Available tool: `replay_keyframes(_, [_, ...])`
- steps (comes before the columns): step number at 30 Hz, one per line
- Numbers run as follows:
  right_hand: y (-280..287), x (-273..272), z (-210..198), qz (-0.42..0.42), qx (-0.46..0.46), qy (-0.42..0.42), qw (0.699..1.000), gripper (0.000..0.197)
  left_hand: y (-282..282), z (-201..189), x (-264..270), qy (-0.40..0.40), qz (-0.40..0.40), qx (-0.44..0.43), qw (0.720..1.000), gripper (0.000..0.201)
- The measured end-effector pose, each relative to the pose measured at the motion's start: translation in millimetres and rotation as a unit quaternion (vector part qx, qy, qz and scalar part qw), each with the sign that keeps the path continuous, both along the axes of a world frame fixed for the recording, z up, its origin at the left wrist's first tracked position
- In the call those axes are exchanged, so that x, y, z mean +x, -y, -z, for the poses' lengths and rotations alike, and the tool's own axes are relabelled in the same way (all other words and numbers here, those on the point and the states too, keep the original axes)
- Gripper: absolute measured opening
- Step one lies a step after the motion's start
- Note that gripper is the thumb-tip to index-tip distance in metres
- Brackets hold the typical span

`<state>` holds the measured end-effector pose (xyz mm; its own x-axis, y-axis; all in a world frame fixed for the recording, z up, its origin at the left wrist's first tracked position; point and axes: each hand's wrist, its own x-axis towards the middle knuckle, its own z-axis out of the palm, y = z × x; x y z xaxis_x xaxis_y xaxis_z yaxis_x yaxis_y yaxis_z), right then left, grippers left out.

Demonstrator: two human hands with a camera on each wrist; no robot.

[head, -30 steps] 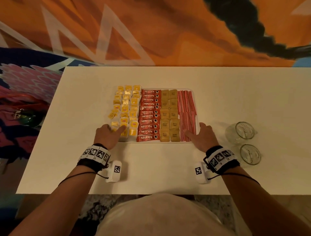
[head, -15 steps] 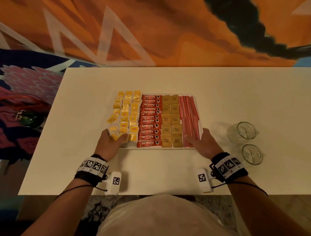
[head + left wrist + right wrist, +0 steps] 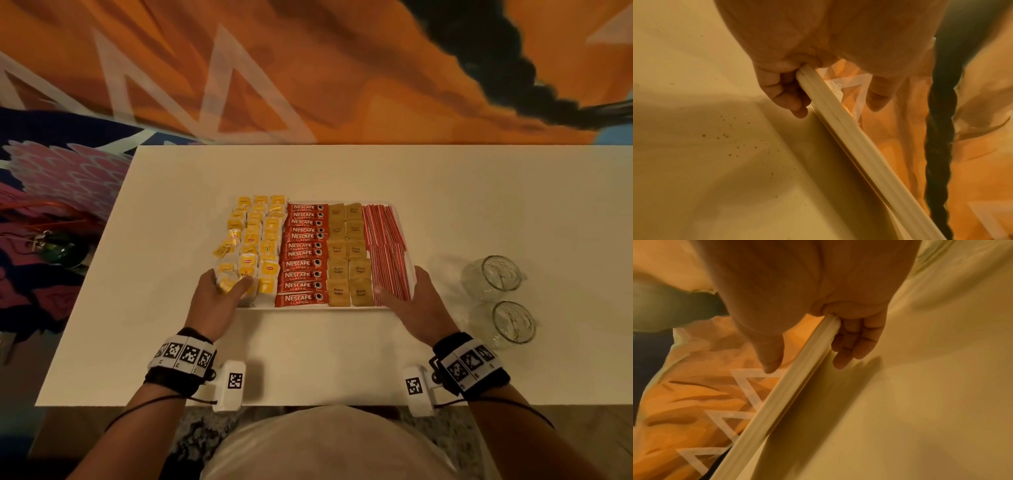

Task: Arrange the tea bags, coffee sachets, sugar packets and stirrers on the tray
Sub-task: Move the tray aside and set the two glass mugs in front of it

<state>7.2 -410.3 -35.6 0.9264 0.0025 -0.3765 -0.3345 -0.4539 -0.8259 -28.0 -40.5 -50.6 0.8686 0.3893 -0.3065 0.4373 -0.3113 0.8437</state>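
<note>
A white tray (image 3: 318,307) is held just above the white table, its shadow beneath it in both wrist views. It carries yellow tea bags (image 3: 255,240), red Nescafe coffee sachets (image 3: 303,253), brown sugar packets (image 3: 349,253) and red-striped stirrers (image 3: 385,246) in columns from left to right. My left hand (image 3: 215,294) grips the tray's near left corner, thumb on the tea bags, fingers (image 3: 785,97) curled under the tray rim (image 3: 838,116). My right hand (image 3: 414,298) grips the near right corner, thumb on the stirrers, fingers (image 3: 851,345) under the tray rim (image 3: 793,378).
Two clear glasses (image 3: 493,277) (image 3: 507,325) stand on the table just right of my right hand. The table's near edge (image 3: 308,406) lies close to my body. An orange patterned rug (image 3: 308,68) covers the floor beyond, and a dark green object (image 3: 58,248) lies left of the table.
Both hands have taken hold of the tray's near corners and drawn it toward me, raising it off the table. The glasses have stayed put.
</note>
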Motion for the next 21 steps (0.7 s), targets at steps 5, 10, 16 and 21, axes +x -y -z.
replay_keyframes(5, [-0.2,9.8,-7.4,0.005,0.015,0.033,0.999,0.079,-4.1,-4.5,6.3,0.02,0.0,-0.002,1.0,0.067])
replay_keyframes(10, [-4.7,21.1,-27.9,0.01,0.041,0.066,0.997,0.07,-4.3,-20.8,20.0,0.06,-0.01,0.002,0.998,0.054])
replay_keyframes(16, [-7.3,42.2,-47.8,0.008,0.062,0.094,0.994,0.064,-4.8,-41.1,37.0,0.103,0.007,-0.006,0.995,0.049])
replay_keyframes(21, [-7.7,64.3,-54.8,0.005,0.055,0.108,0.993,0.067,-0.6,-61.6,53.0,0.115,0.048,-0.014,0.992,0.065])
